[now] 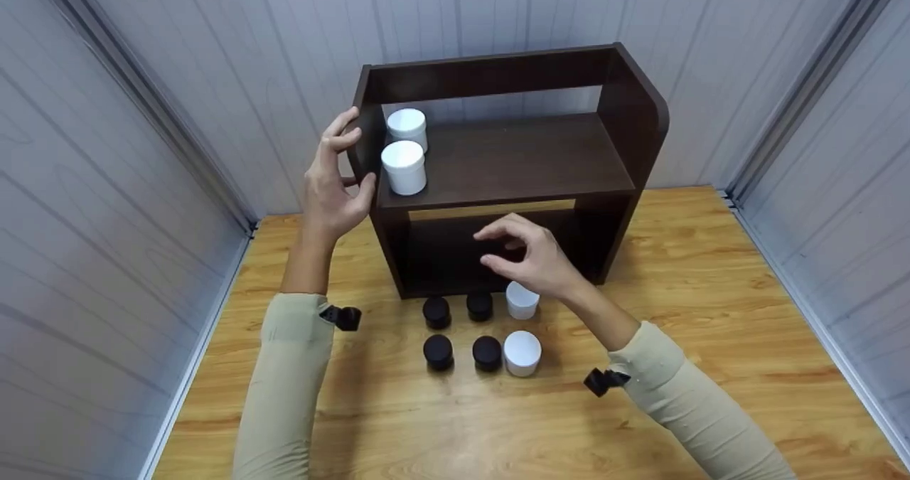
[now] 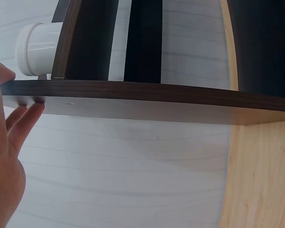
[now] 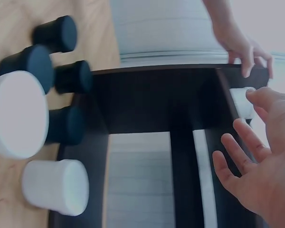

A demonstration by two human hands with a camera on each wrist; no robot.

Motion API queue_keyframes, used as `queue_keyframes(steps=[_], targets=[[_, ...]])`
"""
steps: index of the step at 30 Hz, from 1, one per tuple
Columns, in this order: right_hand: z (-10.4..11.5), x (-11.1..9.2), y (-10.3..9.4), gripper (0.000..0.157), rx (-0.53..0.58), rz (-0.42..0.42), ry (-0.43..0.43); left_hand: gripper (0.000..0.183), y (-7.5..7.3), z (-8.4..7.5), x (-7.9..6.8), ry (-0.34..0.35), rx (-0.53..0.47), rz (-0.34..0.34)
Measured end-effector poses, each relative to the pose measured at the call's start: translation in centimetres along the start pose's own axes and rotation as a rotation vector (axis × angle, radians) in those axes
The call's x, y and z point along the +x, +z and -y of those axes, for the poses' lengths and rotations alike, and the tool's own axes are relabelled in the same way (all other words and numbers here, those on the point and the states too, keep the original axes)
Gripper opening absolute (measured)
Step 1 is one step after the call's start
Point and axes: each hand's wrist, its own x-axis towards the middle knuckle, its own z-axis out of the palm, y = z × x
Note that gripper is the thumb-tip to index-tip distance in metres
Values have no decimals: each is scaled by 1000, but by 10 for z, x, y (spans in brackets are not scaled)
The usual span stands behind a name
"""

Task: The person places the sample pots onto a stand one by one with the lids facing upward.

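At the upper left of a dark brown two-tier shelf [image 1: 526, 160], my left hand [image 1: 333, 195] grips the left side panel, with the thumb on its front side. The left wrist view shows this panel [image 2: 133, 90] between the thumb and fingers [image 2: 28, 126]. Two lidded white jars stand on the upper tier beside that panel, a front one [image 1: 404, 171] and a back one [image 1: 407, 124]. My right hand [image 1: 537, 259] hovers before the lower compartment, fingers loosely curved and holding nothing. Below it stand two white jars, one nearer the shelf [image 1: 522, 301] and one nearer me [image 1: 522, 354].
Several black jars [image 1: 488, 353] stand in two rows left of the lower white jars, on the wood-grain surface [image 1: 455, 430]. Pale panelled walls [image 1: 455, 11] enclose the back and both sides. The shelf's right side panel [image 1: 636, 110] rises above the upper tier.
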Motion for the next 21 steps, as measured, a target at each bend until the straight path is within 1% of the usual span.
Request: queue_keyframes(steps=[4,12,17,21], targets=[[-17,-10,-1,32,-15,7,32,56,1,-1,0,-3,-23,-7],[-49,-34,-5,36,-40,1,89,57,3,0,0,7,-38,-5],[-63,-45,-9,42,-26,-6,126,57,2,1,0,13,-40,-16],[-75,-53,-12,46,-3,-14,134,55,1,1,0,9,-25,-10]])
